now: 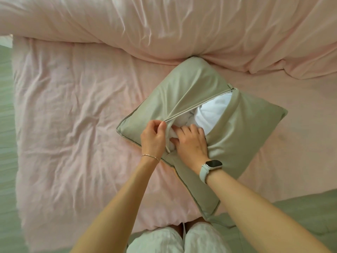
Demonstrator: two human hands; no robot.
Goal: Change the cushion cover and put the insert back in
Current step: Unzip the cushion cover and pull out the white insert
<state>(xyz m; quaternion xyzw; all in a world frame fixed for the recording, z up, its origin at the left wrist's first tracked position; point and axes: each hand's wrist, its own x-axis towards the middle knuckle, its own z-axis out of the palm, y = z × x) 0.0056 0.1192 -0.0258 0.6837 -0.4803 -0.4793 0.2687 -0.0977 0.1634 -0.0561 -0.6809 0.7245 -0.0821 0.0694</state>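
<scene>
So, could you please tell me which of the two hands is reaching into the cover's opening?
The right hand, the one with the watch, grips the white insert inside; the left hand only pinches the zipper edge.

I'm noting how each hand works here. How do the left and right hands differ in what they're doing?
The left hand pinches the zipper edge of the green cushion cover, holding the opening apart; the right hand reaches into the opening and grasps the white insert. The left wrist bears a thin bracelet, the right a watch. Both work at the opening's near end.
</scene>
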